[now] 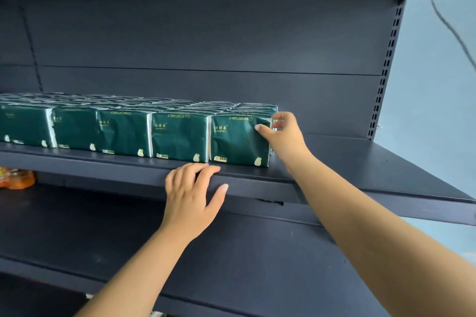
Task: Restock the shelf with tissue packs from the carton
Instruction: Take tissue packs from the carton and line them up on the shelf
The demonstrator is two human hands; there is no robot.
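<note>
Dark blue metal shelf (360,162) at chest height, w/ a row of dark green tissue packs (123,128) standing upright along its front edge, several rows deep toward the back panel (206,33). Packs touching side by side, printed faces fwd, running from left edge of view to approx. the middle; bare shelf to the right of them. Right hand (283,134) at the rightmost tissue pack (239,140): thumb laid on its front face near the upper right corner, fingers curled round the right side, so gripping the pack's end. Pack upright, flush w/ its neighbour, bottom on the shelf. Left hand (192,190) lower down, fingers bent over the shelf's front lip just below the packs, thumb spread out to the right along the lip's face; holding nothing but the edge. Lower shelf (128,239) beneath, w/ an orange packet (16,179) at far left. Slotted upright (386,59) at shelf's right end, pale wall (438,85) beyond. No carton in view.
</note>
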